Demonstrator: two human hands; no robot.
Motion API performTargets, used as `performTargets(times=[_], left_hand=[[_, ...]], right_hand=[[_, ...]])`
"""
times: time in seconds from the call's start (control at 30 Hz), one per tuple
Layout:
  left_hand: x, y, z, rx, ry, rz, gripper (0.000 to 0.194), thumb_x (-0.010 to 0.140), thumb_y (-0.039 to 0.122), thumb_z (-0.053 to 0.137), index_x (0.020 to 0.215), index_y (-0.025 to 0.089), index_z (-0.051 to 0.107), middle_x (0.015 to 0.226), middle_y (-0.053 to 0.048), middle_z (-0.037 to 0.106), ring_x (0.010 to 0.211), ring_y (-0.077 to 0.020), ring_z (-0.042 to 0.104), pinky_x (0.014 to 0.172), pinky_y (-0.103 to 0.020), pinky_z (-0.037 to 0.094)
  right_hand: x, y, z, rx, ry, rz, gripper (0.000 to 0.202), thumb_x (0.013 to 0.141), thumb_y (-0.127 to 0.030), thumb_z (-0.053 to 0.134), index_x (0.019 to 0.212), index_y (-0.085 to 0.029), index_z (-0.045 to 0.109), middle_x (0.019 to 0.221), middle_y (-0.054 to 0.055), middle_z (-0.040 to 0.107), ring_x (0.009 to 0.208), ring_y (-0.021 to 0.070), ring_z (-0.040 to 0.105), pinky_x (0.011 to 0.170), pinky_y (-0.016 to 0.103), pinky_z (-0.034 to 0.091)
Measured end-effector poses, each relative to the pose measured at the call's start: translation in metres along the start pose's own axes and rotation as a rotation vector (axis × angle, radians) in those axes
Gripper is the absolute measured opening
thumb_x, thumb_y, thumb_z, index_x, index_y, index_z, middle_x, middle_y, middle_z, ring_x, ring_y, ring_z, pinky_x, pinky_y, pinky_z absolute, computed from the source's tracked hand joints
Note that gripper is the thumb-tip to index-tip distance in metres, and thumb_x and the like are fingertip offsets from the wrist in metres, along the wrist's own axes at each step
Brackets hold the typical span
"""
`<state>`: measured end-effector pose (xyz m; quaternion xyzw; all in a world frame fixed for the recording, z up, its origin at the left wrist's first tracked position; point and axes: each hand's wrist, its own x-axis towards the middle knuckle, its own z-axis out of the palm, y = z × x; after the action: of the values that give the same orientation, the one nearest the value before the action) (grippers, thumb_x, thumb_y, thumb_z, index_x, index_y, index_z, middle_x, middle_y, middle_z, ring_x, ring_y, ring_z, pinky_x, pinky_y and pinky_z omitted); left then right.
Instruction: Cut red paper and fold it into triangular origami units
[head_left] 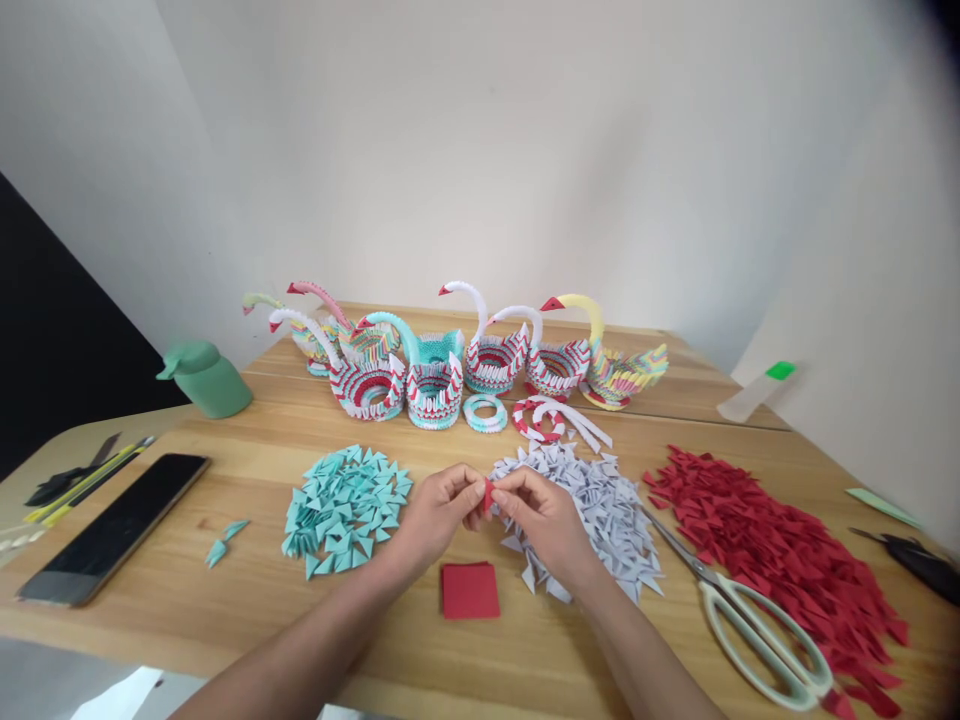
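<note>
Both my left hand (pixel 448 505) and my right hand (pixel 541 512) pinch one small folded red paper piece (pixel 489 495) between them, at the middle of the view. Just below them a short stack of red paper rectangles (pixel 469 591) lies on the wooden table (pixel 405 655). Left of my hands is a heap of teal folded triangles (pixel 349 508). Under and beyond my right hand spreads a heap of pale grey-white triangles (pixel 611 520). A large heap of red triangles (pixel 780 545) lies farther right.
Large scissors (pixel 757 630) rest at the front right. Several paper swans (pixel 435 390) line the back, with paper rings (pixel 485 413) before them. A phone (pixel 112 528) and green container (pixel 206 380) stay left; a glue bottle (pixel 756 392) and black-handled tool (pixel 919 562) are right.
</note>
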<state>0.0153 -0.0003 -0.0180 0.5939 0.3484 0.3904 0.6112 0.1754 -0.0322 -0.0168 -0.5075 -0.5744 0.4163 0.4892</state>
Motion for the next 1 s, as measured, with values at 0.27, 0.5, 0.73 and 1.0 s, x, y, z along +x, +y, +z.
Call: performTargets(times=[0.27, 0.5, 0.73, 1.0], left_hand=[[-0.001, -0.003, -0.001, 0.082, 0.058, 0.036, 0.021, 0.079, 0.036, 0.062, 0.073, 0.015, 0.060, 0.063, 0.000, 0.060, 0.057, -0.0113, 0.052, 0.056, -0.023, 0.043], [-0.001, 0.003, -0.005, -0.090, -0.127, -0.129, 0.042, 0.074, 0.054, 0.066, 0.069, 0.012, 0.065, 0.063, -0.004, 0.066, 0.051, -0.0097, 0.052, 0.055, -0.023, 0.042], [-0.001, 0.002, -0.003, 0.064, -0.071, -0.071, 0.029, 0.078, 0.043, 0.061, 0.068, 0.016, 0.060, 0.060, -0.001, 0.066, 0.049, -0.0103, 0.052, 0.053, -0.022, 0.041], [-0.004, 0.005, -0.003, 0.226, -0.060, 0.010, 0.021, 0.085, 0.029, 0.051, 0.070, 0.018, 0.060, 0.063, 0.000, 0.064, 0.058, -0.0132, 0.056, 0.060, -0.023, 0.044]], right_hand=[[0.001, 0.002, 0.000, 0.025, -0.006, 0.041, 0.025, 0.079, -0.042, 0.067, 0.074, -0.018, 0.062, 0.063, -0.002, 0.061, 0.060, 0.0143, 0.054, 0.057, 0.025, 0.041], [0.001, 0.003, -0.004, -0.017, 0.048, -0.027, 0.023, 0.082, -0.042, 0.064, 0.077, -0.019, 0.063, 0.069, 0.000, 0.062, 0.067, 0.0163, 0.057, 0.064, 0.027, 0.045], [-0.001, -0.001, -0.002, -0.158, 0.039, -0.077, 0.015, 0.084, -0.032, 0.059, 0.076, -0.021, 0.062, 0.068, -0.002, 0.061, 0.061, 0.0145, 0.054, 0.058, 0.024, 0.042], [-0.003, 0.000, 0.000, -0.320, 0.075, -0.257, 0.013, 0.089, -0.026, 0.055, 0.078, -0.022, 0.061, 0.073, -0.001, 0.060, 0.069, 0.0157, 0.056, 0.067, 0.026, 0.042]])
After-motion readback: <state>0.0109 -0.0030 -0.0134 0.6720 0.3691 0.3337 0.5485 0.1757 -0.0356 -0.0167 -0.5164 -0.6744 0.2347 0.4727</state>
